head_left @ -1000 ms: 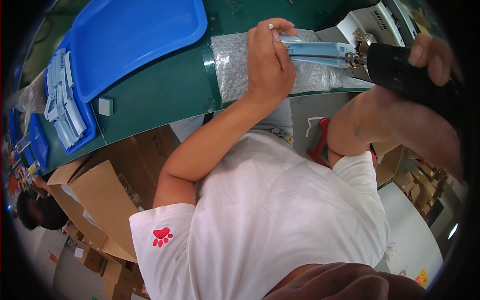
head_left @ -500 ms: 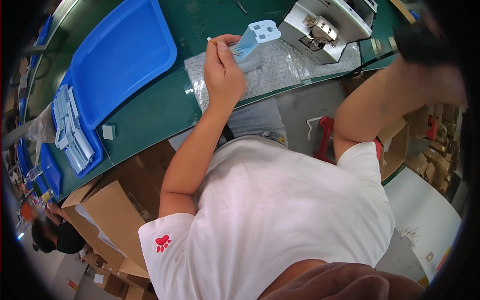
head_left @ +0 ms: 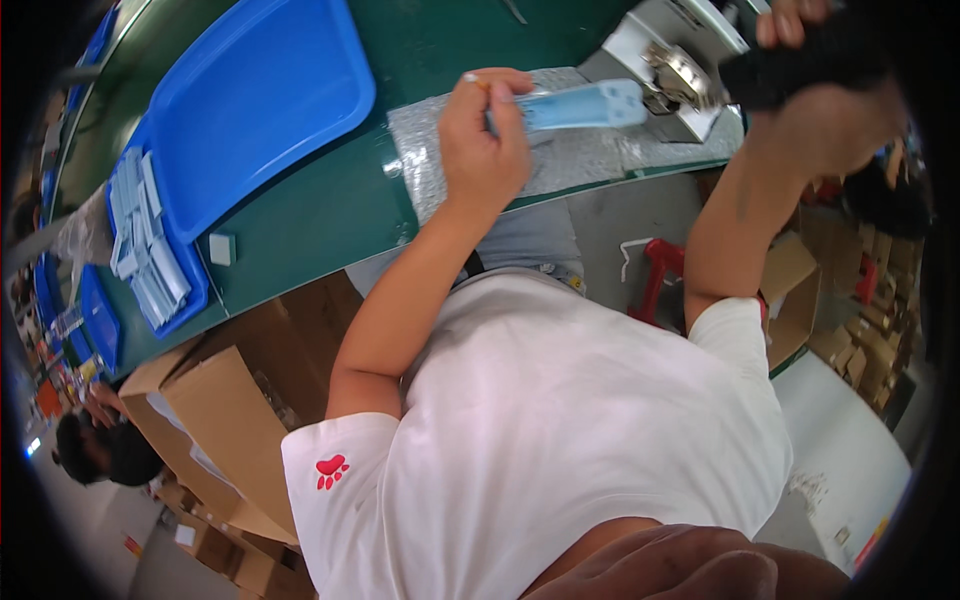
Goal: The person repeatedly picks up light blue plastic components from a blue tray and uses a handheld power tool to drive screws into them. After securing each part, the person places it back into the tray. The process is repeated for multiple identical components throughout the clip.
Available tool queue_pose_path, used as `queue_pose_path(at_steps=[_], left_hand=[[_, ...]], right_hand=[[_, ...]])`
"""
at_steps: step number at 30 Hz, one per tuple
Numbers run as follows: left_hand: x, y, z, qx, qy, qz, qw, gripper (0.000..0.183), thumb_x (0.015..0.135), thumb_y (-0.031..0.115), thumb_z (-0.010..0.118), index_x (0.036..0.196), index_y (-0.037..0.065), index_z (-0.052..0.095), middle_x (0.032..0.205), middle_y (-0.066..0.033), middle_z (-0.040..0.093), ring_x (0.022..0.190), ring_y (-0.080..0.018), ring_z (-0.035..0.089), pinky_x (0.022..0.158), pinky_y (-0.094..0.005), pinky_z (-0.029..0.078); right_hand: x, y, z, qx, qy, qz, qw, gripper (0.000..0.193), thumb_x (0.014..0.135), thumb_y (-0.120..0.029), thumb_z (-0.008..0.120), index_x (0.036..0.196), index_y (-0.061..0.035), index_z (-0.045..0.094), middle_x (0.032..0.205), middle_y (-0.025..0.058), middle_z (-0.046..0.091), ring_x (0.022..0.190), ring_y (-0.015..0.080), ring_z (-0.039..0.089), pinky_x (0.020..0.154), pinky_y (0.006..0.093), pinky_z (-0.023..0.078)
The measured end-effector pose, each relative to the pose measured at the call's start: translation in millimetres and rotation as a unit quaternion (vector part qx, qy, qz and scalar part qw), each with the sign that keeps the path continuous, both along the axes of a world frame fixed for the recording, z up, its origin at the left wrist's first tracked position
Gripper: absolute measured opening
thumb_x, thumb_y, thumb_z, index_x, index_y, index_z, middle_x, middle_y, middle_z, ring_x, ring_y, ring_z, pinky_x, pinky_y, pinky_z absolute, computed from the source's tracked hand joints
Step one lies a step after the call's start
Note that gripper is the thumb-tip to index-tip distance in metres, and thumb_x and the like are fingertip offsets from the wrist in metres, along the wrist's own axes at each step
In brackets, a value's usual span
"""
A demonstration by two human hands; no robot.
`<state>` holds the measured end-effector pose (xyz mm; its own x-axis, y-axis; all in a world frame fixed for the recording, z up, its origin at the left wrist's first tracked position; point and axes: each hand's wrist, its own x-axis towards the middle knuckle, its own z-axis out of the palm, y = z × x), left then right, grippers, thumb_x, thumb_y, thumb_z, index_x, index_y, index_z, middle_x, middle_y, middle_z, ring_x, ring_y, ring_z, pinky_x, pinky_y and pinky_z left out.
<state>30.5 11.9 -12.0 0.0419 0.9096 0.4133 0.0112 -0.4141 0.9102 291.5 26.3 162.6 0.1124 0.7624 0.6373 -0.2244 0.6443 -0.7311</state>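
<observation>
My left hand [head_left: 485,140] is closed over the bench, gripping a light blue plastic part [head_left: 595,105]. The part is long and points right, its far end close to a metal press-like machine [head_left: 685,85]. A tiny white-tipped orange piece [head_left: 481,84] shows at the left fingertips. At the upper right, my right hand [head_left: 792,22] has its fingers bent over a black object [head_left: 800,65]. Blur hides what kind of object that is, and much of the hand. The black object's left end is beside the machine.
Bubble wrap [head_left: 420,140] lies on the green bench [head_left: 270,265]. A large blue tray [head_left: 260,110] stands left, near a smaller tray of pale blue parts [head_left: 145,240] and a small white block [head_left: 222,249]. Below are a cardboard box [head_left: 235,430] and a red stool [head_left: 658,275].
The light blue part has tipped from upright to lying nearly level, pointing right. My left hand has shifted right. My right hand has moved left, and its fingers now show over the black object.
</observation>
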Motion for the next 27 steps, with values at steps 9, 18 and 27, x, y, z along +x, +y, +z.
queue_pose_path(at_steps=[9,18,27], left_hand=[[-1.2,-0.5,1.7,0.042,0.031,0.027,0.998,0.02,0.102,0.005,0.045,0.093,0.0,0.063,0.092,-0.0129,0.069,0.075,-0.0288,0.066,0.066,-0.0371,0.052],[0.6,-0.8,1.3,0.008,0.047,0.017,0.999,0.025,0.107,0.01,0.043,0.097,0.0,0.063,0.102,-0.0118,0.073,0.074,-0.0172,0.063,0.068,-0.0289,0.05],[0.5,0.9,-1.1,0.001,0.04,0.016,0.999,0.025,0.108,0.011,0.043,0.097,0.0,0.063,0.102,-0.0095,0.073,0.069,-0.0139,0.06,0.063,-0.0266,0.048]], right_hand=[[-49.2,-34.2,-13.5,0.049,0.014,-0.123,0.991,0.084,0.081,-0.078,0.053,0.114,-0.0005,0.057,0.096,0.0131,0.057,0.078,0.0213,0.055,0.067,0.0368,0.046],[-64.8,-12.2,-28.0,0.047,-0.015,-0.161,0.986,0.084,0.081,-0.079,0.052,0.113,-0.0008,0.056,0.094,0.0131,0.056,0.077,0.0219,0.055,0.066,0.037,0.046],[-64.5,-13.0,-29.3,0.043,-0.029,-0.166,0.985,0.084,0.082,-0.079,0.052,0.112,-0.0011,0.056,0.092,0.0131,0.056,0.075,0.0225,0.054,0.065,0.0372,0.046]])
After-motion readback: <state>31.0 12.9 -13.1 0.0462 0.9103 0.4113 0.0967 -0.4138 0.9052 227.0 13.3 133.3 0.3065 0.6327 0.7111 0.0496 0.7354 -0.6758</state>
